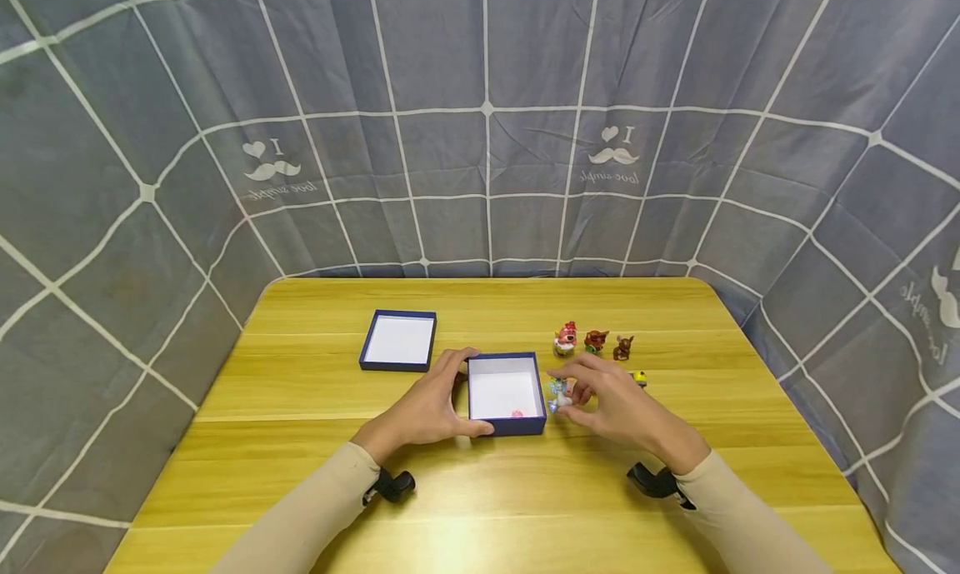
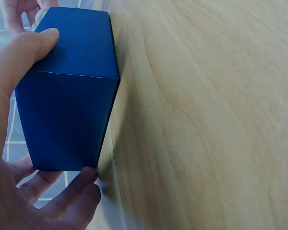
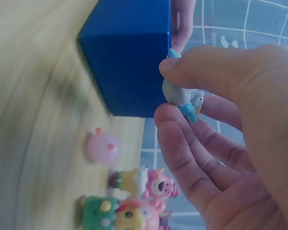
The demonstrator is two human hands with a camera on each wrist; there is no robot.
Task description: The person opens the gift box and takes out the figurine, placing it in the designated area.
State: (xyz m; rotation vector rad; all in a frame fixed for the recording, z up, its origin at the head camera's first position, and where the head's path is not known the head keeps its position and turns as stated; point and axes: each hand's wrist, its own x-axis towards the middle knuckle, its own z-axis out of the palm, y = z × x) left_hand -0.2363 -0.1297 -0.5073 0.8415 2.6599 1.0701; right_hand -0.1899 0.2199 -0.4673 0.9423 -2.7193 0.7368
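Observation:
A dark blue square box [image 1: 507,426] with a white inside stands open-topped on the table. My left hand [image 1: 431,399] grips its left side, thumb on the near wall and fingers at the far corner. Inside, by the near wall, lies a small pink thing [image 1: 517,413]. Just right of the box, my right hand [image 1: 615,399] pinches a small white and light-blue figurine [image 3: 177,91] between thumb and fingers. In the right wrist view, a round pink figurine [image 3: 103,148] sits on the table near the box.
A shallow blue lid [image 1: 397,366] with a white inside lies back left. Behind my right hand stand a pink and red figurine [image 1: 566,338] and two brown figurines [image 1: 596,341]. A yellow-topped figurine [image 1: 639,378] is partly hidden by that hand. A grey curtain [image 1: 450,157] hangs behind the table.

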